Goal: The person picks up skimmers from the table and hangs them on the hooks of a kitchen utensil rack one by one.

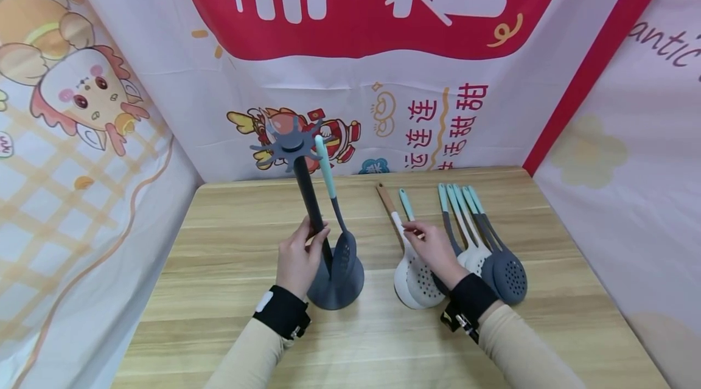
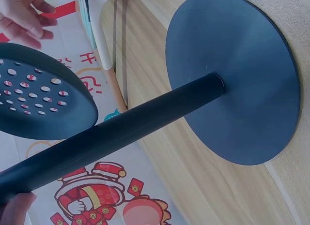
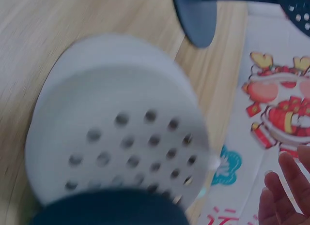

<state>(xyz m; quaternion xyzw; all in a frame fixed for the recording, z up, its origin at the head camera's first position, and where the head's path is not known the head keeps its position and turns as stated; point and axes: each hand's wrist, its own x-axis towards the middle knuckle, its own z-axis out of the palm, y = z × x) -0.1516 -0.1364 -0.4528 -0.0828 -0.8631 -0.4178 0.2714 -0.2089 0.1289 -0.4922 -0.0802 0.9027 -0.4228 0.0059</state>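
My left hand (image 1: 298, 261) grips the black pole (image 1: 312, 200) of a utensil stand with a round base (image 1: 350, 291) and a hooked top (image 1: 290, 142). A dark skimmer (image 1: 345, 255) with a mint handle hangs from the top beside the pole. My right hand (image 1: 435, 249), its fingers loosely bent and holding nothing, is over a pair of white utensils. One is a white skimmer (image 3: 106, 113) with a mint handle. Partly under it lies another white utensil (image 1: 402, 285) with a brown handle; its kind is hidden.
Right of my right hand, several mint-handled utensils lie side by side, among them a dark skimmer (image 1: 512, 279) and white ones (image 1: 473, 255). They rest on a wooden table (image 1: 219, 316). A printed cloth (image 1: 328, 78) hangs behind the table's back edge.
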